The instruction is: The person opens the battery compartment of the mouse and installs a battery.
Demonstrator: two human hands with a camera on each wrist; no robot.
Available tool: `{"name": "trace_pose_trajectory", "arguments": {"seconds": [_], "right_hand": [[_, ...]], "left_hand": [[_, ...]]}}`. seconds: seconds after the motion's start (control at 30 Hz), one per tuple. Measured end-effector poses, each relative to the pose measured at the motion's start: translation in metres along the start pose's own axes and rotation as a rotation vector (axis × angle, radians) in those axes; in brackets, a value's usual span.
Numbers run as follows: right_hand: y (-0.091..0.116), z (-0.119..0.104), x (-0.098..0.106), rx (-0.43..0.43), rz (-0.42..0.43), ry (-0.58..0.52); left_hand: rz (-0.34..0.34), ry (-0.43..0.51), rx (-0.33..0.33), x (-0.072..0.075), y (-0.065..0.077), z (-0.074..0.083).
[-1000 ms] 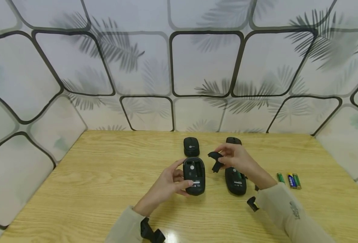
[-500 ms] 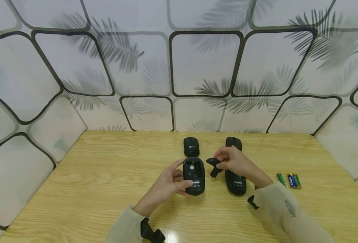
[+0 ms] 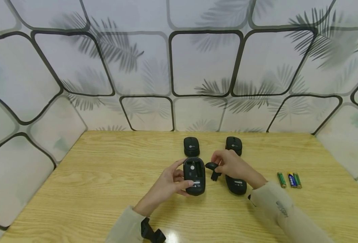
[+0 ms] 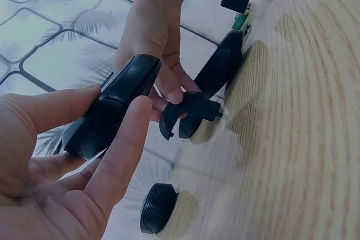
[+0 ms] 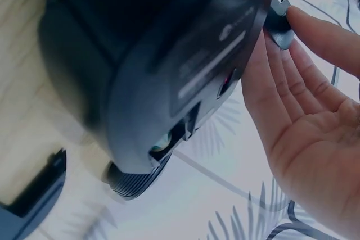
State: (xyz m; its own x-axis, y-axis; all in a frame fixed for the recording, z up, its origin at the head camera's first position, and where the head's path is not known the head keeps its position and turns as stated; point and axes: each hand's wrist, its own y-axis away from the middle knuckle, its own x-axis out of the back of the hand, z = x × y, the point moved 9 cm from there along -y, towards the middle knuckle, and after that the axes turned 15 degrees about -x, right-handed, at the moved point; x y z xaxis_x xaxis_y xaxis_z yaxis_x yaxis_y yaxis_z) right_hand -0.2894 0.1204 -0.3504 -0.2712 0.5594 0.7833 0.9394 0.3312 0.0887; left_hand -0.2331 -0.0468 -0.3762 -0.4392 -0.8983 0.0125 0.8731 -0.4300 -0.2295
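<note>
My left hand (image 3: 168, 182) holds a black computer mouse (image 3: 194, 179) with its underside up and its battery slot uncovered. Fingers and thumb grip its sides in the left wrist view. Just right of it, my right hand (image 3: 234, 165) pinches a black T-shaped battery cover (image 3: 213, 170), held apart from the mouse. Below the right hand a second mouse (image 3: 236, 185) lies underside up on the table, partly hidden by that hand. Its slot shows something greenish (image 5: 162, 141) inside in the right wrist view.
Two black rounded pieces, like mouse tops, stand at the back: one on the left (image 3: 191, 146), one on the right (image 3: 234, 144). Three batteries (image 3: 292, 180) lie at the right. A dark curved piece (image 5: 34, 200) lies on the wooden table (image 3: 106, 175). A patterned backdrop stands behind.
The right hand has come down and slightly left with the battery cover, nearer the held mouse. More of the back right piece shows now. The left hand has stayed in place.
</note>
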Motion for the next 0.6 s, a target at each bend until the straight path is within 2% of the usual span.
{"name": "trace_pose_trajectory", "arguments": {"seconds": [0.23, 0.47, 0.6], "right_hand": [[0.001, -0.003, -0.002, -0.015, 0.045, 0.076], [0.007, -0.011, 0.005, 0.06, 0.159, 0.172], [0.012, -0.015, 0.014, 0.073, 0.195, 0.178]], "left_hand": [[-0.002, 0.001, -0.004, 0.0, 0.0, 0.001], [0.001, -0.009, -0.011, 0.001, 0.0, 0.003], [0.004, -0.011, -0.013, 0.002, 0.001, 0.003]]}}
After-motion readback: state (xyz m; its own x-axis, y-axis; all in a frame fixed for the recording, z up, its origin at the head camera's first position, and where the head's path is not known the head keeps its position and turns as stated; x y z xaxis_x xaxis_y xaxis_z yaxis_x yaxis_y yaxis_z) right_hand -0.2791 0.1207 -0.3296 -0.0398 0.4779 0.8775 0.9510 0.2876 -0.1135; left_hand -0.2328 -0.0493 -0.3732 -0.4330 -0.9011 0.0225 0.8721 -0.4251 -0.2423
